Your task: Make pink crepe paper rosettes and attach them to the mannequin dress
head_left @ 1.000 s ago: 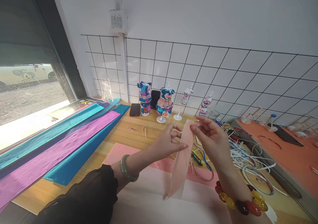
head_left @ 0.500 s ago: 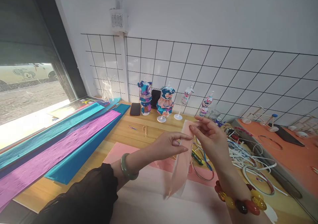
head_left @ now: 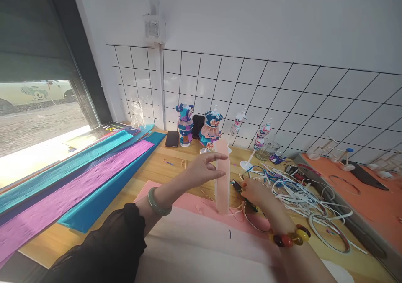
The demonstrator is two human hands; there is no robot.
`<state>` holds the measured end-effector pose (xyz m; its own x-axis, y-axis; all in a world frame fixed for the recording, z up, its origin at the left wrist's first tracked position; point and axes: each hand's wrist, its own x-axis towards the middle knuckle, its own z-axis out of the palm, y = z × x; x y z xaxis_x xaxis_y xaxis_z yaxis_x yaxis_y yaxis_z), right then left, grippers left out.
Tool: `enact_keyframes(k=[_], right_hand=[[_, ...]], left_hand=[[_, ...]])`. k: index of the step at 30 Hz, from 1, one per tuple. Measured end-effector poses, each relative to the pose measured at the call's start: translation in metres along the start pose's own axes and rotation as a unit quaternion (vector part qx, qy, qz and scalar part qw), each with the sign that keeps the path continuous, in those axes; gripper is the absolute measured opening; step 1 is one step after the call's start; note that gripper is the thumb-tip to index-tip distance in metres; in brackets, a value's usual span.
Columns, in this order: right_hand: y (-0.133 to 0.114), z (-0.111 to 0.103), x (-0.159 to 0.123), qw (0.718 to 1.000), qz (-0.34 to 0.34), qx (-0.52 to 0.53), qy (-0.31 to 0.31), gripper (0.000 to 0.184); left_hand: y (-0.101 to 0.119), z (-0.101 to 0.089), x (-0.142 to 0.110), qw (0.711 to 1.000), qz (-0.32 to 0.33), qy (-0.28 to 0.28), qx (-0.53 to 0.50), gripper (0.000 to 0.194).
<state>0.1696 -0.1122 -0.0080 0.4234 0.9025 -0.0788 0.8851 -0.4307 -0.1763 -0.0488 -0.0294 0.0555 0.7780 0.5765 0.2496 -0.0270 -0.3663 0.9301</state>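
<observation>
My left hand [head_left: 205, 168] holds a folded strip of pink crepe paper [head_left: 222, 186] upright between thumb and fingers. Low at the table, my right hand [head_left: 256, 192] has its fingers closed round a black and yellow-green utility knife [head_left: 237, 186], partly hidden by the hand. Under both hands a pink sheet [head_left: 191, 203] lies with a broad pale sheet [head_left: 188, 241] over its near part. One small dark scrap [head_left: 230, 234] rests on the pale sheet. Beside the right hand is a wire hoop [head_left: 256, 222].
Rolls of purple [head_left: 91, 178] and blue paper [head_left: 103, 197] lie on the left. Small dressed mannequins [head_left: 185, 124] stand at the back near a phone [head_left: 172, 139] and a glass jar [head_left: 268, 149]. Tangled white strips [head_left: 292, 191] and an orange-topped surface [head_left: 348, 191] are on the right.
My right hand has let go of the pink strip and moved down to the knife. The strip stays in my left hand, now more upright. A small dark scrap shows on the pale sheet.
</observation>
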Motion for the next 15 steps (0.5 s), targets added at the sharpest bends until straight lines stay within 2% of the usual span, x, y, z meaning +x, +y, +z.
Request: enact_keyframes(k=[3,8,12,15], right_hand=[[0.003,0.008,0.003,1.0,0.006,-0.011,-0.029,0.02],[0.007,0.008,0.008,0.999,-0.007,0.02,-0.048,0.027],[0.009,-0.002,0.007,0.994,-0.037,0.079,-0.062,0.007],[0.009,-0.018,0.0,0.986,-0.064,0.141,-0.067,0.02]], left_hand=[[0.003,-0.003,-0.001,1.0,0.0,0.008,0.011,0.05],[0.006,-0.004,-0.002,1.0,0.0,0.004,0.014,0.054],[0.005,-0.006,-0.001,1.0,0.004,0.004,0.012,0.055],[0.003,-0.008,0.001,1.0,0.006,0.005,0.002,0.056]])
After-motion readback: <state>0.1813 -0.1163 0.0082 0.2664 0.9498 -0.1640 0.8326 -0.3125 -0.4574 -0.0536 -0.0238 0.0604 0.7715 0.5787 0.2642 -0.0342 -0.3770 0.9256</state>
